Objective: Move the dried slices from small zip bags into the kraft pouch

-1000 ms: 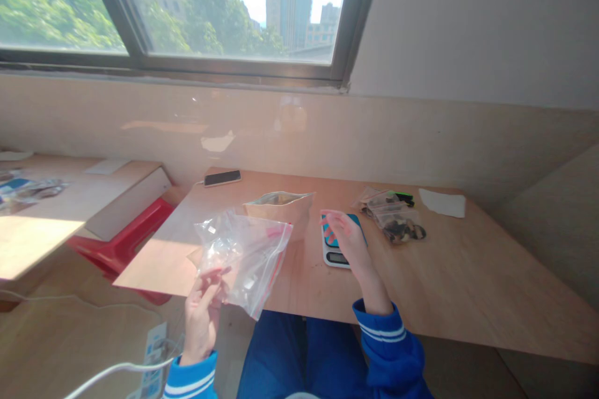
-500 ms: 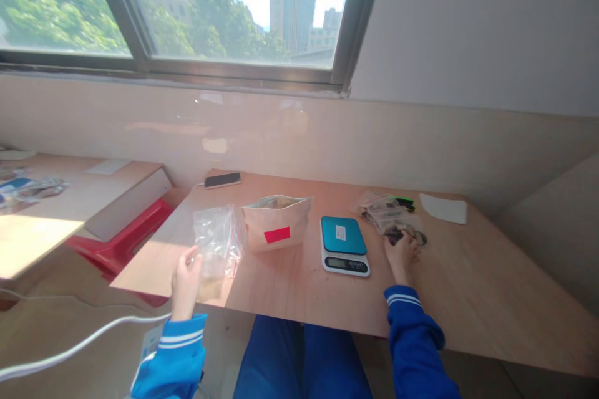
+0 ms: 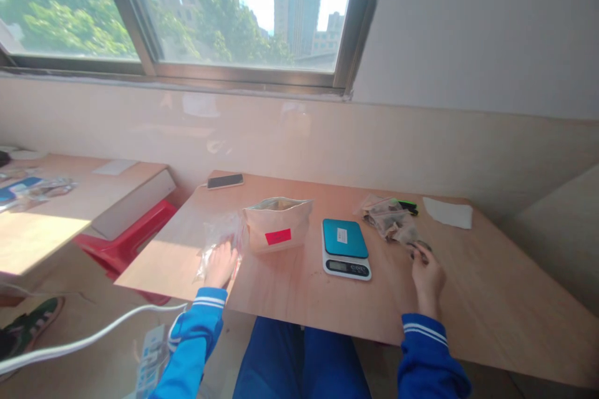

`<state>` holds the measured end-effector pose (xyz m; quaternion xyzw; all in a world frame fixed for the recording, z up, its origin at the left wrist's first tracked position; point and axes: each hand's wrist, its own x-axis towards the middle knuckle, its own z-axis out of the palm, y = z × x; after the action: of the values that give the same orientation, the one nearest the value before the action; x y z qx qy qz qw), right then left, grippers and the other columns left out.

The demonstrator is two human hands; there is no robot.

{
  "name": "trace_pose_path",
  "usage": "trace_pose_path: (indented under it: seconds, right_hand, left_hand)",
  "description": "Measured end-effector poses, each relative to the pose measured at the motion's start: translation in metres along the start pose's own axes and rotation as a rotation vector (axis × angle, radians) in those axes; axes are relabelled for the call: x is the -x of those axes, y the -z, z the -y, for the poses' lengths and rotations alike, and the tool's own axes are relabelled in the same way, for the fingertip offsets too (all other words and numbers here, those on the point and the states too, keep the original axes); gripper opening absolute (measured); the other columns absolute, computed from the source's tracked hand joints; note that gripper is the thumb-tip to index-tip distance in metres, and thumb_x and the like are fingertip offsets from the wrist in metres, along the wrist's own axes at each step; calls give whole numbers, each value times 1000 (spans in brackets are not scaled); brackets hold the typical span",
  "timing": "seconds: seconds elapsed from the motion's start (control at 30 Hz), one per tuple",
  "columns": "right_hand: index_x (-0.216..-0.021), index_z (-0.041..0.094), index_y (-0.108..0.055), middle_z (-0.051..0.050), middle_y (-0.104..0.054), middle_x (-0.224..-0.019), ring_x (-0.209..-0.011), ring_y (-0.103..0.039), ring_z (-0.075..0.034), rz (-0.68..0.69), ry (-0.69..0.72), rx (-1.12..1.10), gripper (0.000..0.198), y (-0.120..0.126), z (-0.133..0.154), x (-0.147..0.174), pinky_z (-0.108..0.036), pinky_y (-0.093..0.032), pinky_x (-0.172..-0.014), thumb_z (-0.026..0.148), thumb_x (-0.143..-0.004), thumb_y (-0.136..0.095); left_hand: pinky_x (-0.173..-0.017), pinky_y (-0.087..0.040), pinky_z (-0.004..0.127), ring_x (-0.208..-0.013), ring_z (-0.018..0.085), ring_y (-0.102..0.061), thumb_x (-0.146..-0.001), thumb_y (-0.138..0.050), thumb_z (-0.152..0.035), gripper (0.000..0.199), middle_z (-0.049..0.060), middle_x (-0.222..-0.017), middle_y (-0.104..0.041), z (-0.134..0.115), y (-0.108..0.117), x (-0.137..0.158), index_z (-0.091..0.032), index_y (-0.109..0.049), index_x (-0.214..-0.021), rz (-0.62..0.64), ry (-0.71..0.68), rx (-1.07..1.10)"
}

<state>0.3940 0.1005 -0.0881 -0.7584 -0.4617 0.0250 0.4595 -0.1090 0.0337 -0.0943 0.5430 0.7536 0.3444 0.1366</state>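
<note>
My left hand (image 3: 221,265) lies on the clear plastic bags (image 3: 216,234) at the table's left, its fingers stretched out over the film. Just right of it stands an upright pouch (image 3: 277,224) with a red label and its mouth open. A kitchen scale (image 3: 345,240) with a teal plate sits in the middle, with nothing on the plate. My right hand (image 3: 428,271) is closed in a pinch at the near right end of small filled zip bags (image 3: 389,219). Something small and dark shows at its fingertips, too small to name.
Behind the filled bags lie a black and green item (image 3: 408,206) and a white paper (image 3: 448,212). A phone (image 3: 225,181) rests at the back left. A red stool (image 3: 131,234) stands between this table and the neighbouring one (image 3: 60,234). A white cable (image 3: 93,336) runs at lower left.
My left hand has moved right and forward, down onto the clear bags. My right hand has shifted right and nearer to me, from the filled bags' front to their right end.
</note>
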Motion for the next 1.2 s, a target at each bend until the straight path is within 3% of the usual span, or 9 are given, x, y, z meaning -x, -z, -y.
trace_pose_path:
  seconds: [0.1,0.27,0.43,0.57,0.67,0.73,0.87,1.0,1.2]
  right_hand:
    - [-104,4,-70,-23,-71,-91,-81,-64,-33,-48,-81,-72,56,18,1,15,-46,-49,-75,44,-75,-44]
    - [-100,4,-70,-22,-71,-90,-79,-66,-33,-112,-190,-261,61,40,25,35,-45,-53,-71,56,-70,-56]
    - [-97,6,-69,-22,-71,-94,-86,-68,-33,-101,-144,-388,64,52,81,42,-46,-54,-77,63,-70,-59]
    - [-107,10,-68,-19,-69,-109,-100,-66,-31,-72,2,-526,55,61,130,59,-45,-52,-87,56,-77,-58]
    - [-112,16,-66,-14,-66,-120,-113,-61,-28,47,136,-597,42,66,159,80,-46,-47,-98,46,-86,-55]
    - [-112,19,-66,-11,-65,-122,-116,-59,-26,154,241,-603,34,66,174,95,-44,-46,-100,40,-90,-52]
    - [-111,23,-67,-9,-69,-115,-107,-64,-22,449,484,-596,27,63,197,128,-34,-54,-90,29,-93,-48]
    - [-114,26,-66,-7,-70,-113,-105,-65,-19,758,669,-616,33,60,210,154,-32,-54,-89,17,-94,-42]
    - [-111,29,-69,-5,-67,-119,-112,-61,-20,914,749,-582,45,59,211,165,-37,-49,-97,5,-89,-38]
  left_hand:
    - [-99,-42,49,-113,26,-57,-87,-57,-28,32,11,-119,-62,10,-2,-8,-12,-58,-114,4,35,64]
    - [-95,-44,38,-112,26,-58,-89,-52,-29,41,18,-126,-57,3,15,-21,-6,-51,-122,-92,106,193]
    - [-93,-44,40,-101,26,-61,-84,-54,-22,34,19,-122,-59,-20,34,-30,-7,-56,-114,-215,163,281]
    - [-96,-41,37,-104,23,-58,-87,-46,-22,27,12,-122,-60,-57,44,-7,-15,-58,-110,-330,139,374]
    - [-80,-48,32,-86,18,-63,-90,-43,-34,24,7,-105,-66,-98,48,34,-19,-59,-101,-292,83,494]
    - [-73,-48,30,-74,16,-61,-89,-46,-38,25,6,-97,-67,-126,49,65,-19,-58,-99,-114,12,757]
    - [-66,-46,27,-64,13,-58,-90,-45,-42,29,3,-79,-64,-164,46,107,-17,-60,-90,48,74,1149]
    - [-61,-46,26,-59,12,-54,-87,-47,-49,35,0,-67,-58,-164,42,116,-18,-57,-75,67,213,1341]
    - [-64,-49,29,-66,16,-60,-73,-64,-54,38,0,-65,-60,-133,39,112,-17,-62,-75,218,452,1200]
